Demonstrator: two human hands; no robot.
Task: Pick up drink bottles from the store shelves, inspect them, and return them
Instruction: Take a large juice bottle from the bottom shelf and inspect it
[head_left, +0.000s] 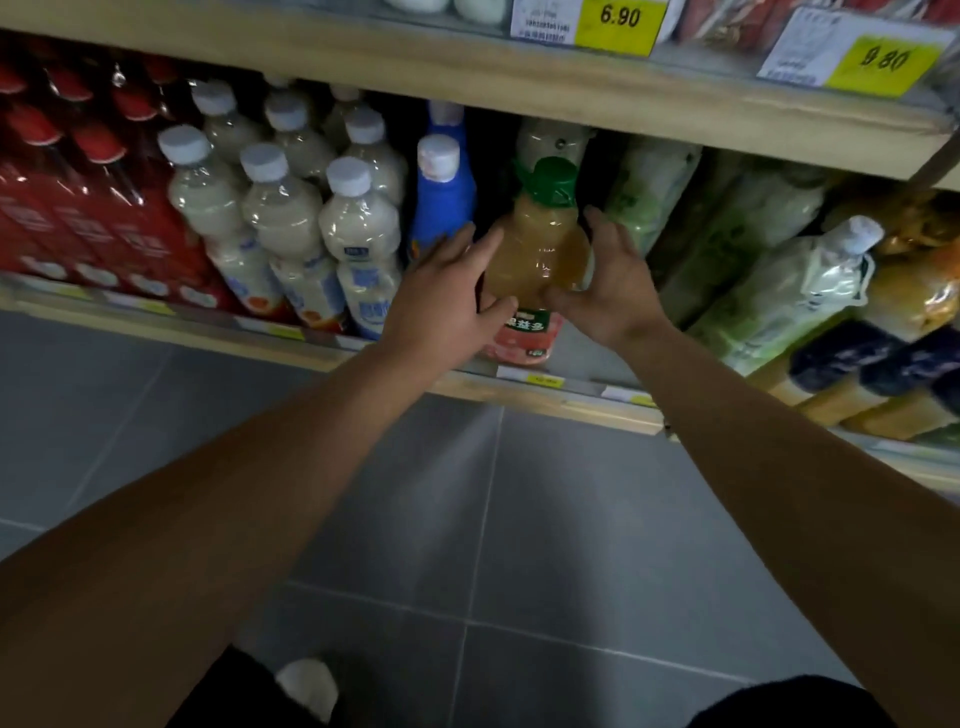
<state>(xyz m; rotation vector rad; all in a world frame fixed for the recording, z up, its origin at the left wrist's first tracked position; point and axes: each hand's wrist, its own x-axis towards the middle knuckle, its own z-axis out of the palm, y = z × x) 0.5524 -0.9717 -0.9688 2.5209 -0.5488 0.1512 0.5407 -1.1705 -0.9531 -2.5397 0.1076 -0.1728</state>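
Observation:
A juice bottle (537, 254) with amber liquid, a green cap and a red-and-green label stands upright at the front of the lower shelf (571, 400). My left hand (447, 306) cups its left side, with the thumb laid across the front. On the other side my right hand (608, 291) wraps it, thumb on the front and fingers along the right flank. Both hands touch the bottle with the fingers loosely spread.
To the left stand a blue bottle (441, 202), several milky white-capped bottles (280, 223) and red-capped bottles (78, 171). Wrapped green packs (769, 280) and orange drinks (914, 291) lie to the right. An upper shelf board (467, 88) with yellow price tags (618, 21) hangs close above. Grey floor tiles (493, 519) lie below.

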